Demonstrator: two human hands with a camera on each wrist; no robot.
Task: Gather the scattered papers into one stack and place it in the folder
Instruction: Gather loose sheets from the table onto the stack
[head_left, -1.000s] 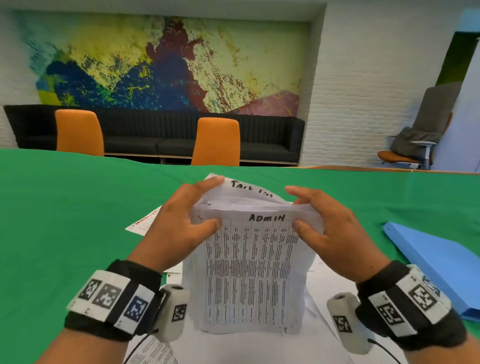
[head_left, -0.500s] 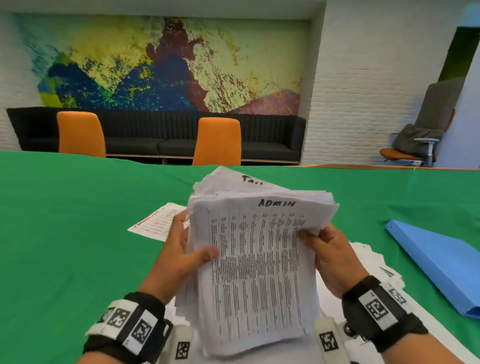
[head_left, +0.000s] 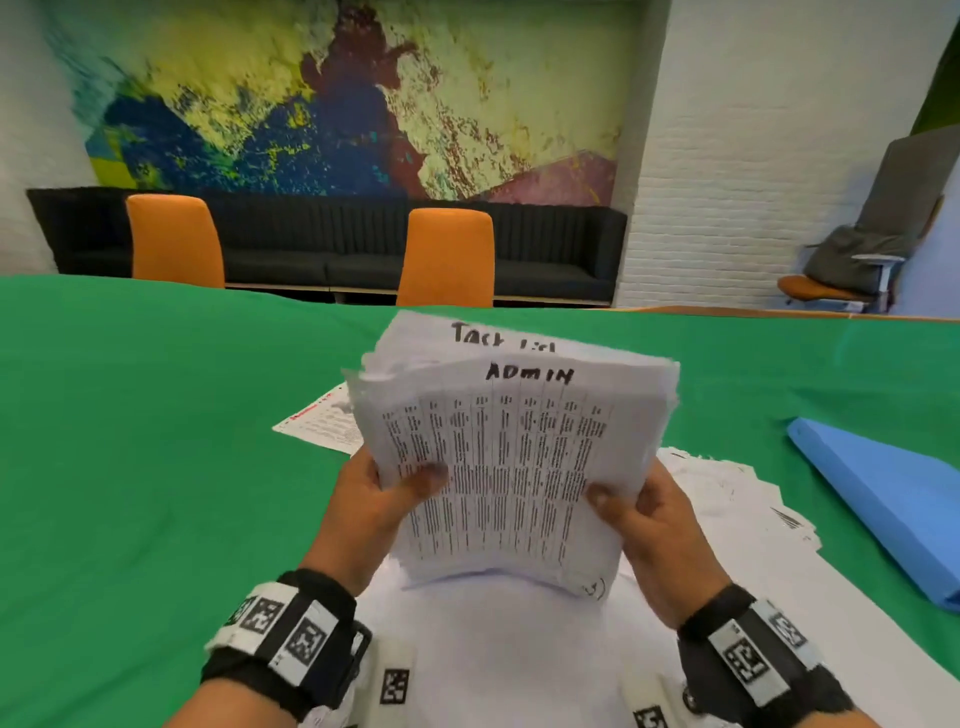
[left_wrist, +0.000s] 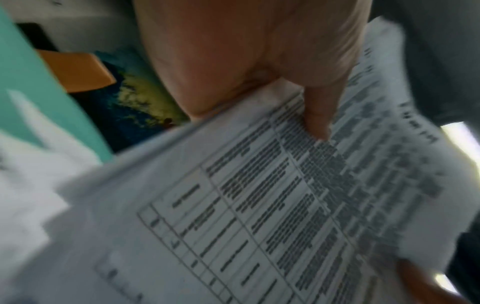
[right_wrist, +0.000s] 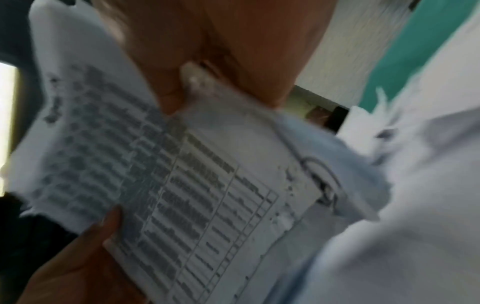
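White paper stack (head_left: 511, 467) is gripped by left hand (head_left: 371, 512) and right hand (head_left: 657, 525); loose sheets (head_left: 727, 499) beneath, blue folder (head_left: 883, 499) rightward, unfilled.

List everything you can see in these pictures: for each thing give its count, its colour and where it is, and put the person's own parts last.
paper stack: one, white with black print, held upright above the table
loose papers: several, white, on the table under and right of the stack
red-printed sheet: one, white, on the table left of the stack
folder: one, blue, closed, right on the table
table: one, green
chairs: two, orange, behind the table
sofa: one, black, by the wall
mural: one, multicoloured, on the wall
office chair: one, grey, far right
left hand: grips the stack's left edge
right hand: grips its right edge
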